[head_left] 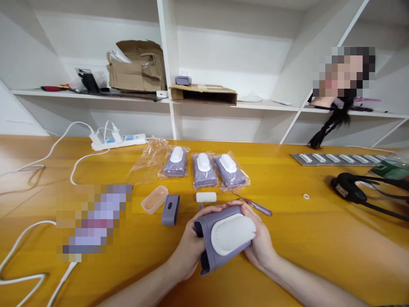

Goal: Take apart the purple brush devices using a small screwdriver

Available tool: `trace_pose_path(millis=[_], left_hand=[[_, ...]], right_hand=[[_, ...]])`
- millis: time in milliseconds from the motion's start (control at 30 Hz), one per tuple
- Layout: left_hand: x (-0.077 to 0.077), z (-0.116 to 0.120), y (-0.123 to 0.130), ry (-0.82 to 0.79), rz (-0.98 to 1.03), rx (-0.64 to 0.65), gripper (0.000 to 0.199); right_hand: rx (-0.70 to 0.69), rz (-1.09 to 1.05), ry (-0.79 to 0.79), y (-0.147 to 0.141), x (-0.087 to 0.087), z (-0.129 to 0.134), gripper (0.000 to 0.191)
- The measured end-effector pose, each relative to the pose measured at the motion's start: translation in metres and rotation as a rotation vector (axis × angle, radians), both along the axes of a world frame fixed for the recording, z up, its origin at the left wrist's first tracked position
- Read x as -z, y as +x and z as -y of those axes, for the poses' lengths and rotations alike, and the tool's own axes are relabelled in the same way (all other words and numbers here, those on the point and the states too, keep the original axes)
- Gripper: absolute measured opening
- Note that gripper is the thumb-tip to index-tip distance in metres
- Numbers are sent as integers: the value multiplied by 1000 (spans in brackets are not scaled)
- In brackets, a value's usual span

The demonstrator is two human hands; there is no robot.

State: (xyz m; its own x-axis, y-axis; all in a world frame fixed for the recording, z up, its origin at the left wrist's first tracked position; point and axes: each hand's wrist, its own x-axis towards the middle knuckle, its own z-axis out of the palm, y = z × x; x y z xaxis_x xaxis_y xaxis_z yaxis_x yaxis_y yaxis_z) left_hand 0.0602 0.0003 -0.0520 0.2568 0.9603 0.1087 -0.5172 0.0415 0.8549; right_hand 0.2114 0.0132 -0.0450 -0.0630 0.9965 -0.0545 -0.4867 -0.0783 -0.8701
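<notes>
Both hands grip a purple-grey plastic casing (pixel 207 245) above the desk, tilted so that a dark open end faces left. On its upper face is a white oval cover (pixel 230 234) with a scalloped edge. My left hand (pixel 188 243) wraps round the open-end side, and my right hand (pixel 260 238) clasps the other end. Just beyond the hands lie a white cylinder (pixel 205 197) and a screwdriver (pixel 260 207) with a clear purplish handle. A small purple part with a hole (pixel 170 209) stands to the left, beside a peach-coloured oval ring (pixel 155 199).
Three bagged purple casings (pixel 204 170) lie near the shelf. At the left are a power strip (pixel 128 140), white cables and a blurred-out device (pixel 96 221). A metal strip with white pieces (pixel 332 159), a small ring (pixel 306 196) and black headgear (pixel 351 187) lie right.
</notes>
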Motion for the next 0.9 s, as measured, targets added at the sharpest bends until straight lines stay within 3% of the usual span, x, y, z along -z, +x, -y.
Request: trace_pose_path(millis=[900], left_hand=[[3, -2, 4, -129, 150, 65, 35]], right_hand=[[58, -17, -63, -4, 4, 5, 23]])
